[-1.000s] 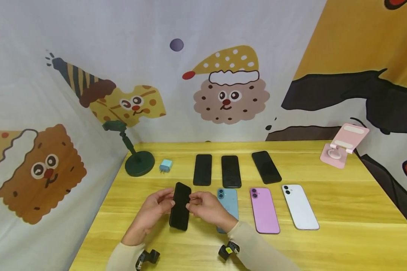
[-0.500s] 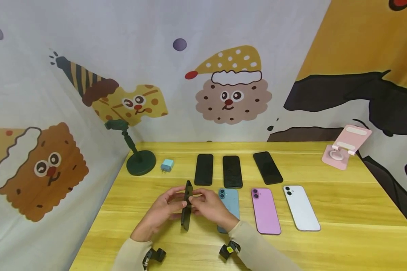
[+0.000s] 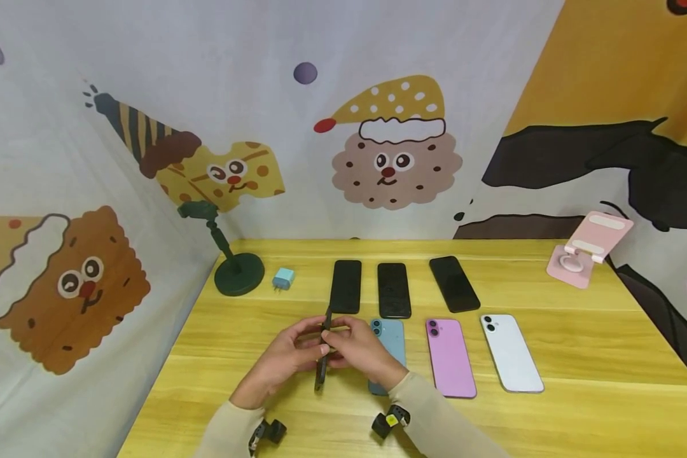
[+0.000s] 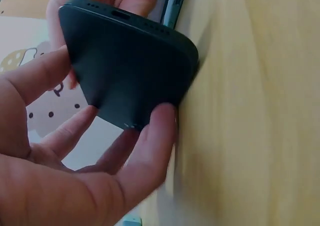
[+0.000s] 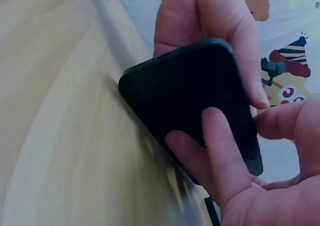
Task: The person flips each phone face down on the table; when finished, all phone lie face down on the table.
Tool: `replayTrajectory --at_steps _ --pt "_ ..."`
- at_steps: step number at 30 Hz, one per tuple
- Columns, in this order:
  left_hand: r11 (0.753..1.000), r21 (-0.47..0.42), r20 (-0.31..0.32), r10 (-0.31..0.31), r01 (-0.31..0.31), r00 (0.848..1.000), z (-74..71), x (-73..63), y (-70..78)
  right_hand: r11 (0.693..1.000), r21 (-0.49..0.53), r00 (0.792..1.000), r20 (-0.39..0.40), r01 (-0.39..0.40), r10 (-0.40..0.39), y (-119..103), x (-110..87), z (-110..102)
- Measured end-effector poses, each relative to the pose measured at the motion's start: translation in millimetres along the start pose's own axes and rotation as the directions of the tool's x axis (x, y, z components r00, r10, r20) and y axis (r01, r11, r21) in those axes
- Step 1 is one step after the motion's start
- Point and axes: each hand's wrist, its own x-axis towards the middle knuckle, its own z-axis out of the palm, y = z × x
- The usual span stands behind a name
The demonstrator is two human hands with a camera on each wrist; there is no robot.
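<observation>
Now the left hand (image 3: 283,361) and the right hand (image 3: 366,348) both pinch the black phone (image 4: 120,61), fingers bent and apart just enough to fit it. The phone has just turned: a flat face showed from above, and now mostly a thin side does. So it looks partway through a turn. It is over the wooden table (image 3: 217,340), beside the blue phone (image 3: 394,336). Farther out lie the pink phone (image 3: 451,359), the white phone (image 3: 512,353) and 3 black phones (image 3: 394,291).

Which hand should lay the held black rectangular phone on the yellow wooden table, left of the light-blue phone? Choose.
Probably the left hand: it grips the black rectangular phone from that side, while the right hand reaches across the light-blue phone.
</observation>
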Motion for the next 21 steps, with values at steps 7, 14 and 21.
replayTrajectory --at_steps 7,14,21 --pt "0.999 0.049 -0.043 0.011 -0.008 0.999 6.5 -1.1 6.0 1.000 -0.001 0.999 -0.020 0.026 -0.026 -8.1 -3.8 -0.5" --pt "1.000 0.003 -0.172 -0.014 0.015 0.985 -0.9 -6.4 13.7 0.999 -0.011 0.999 -0.029 0.037 -0.038 -21.5 -12.2 -4.8" --pt "0.986 -0.168 -0.145 -0.020 -0.005 0.989 -10.1 -5.7 1.2 0.998 -0.020 0.998 -0.024 0.065 -0.066 -35.8 -21.5 -5.1"
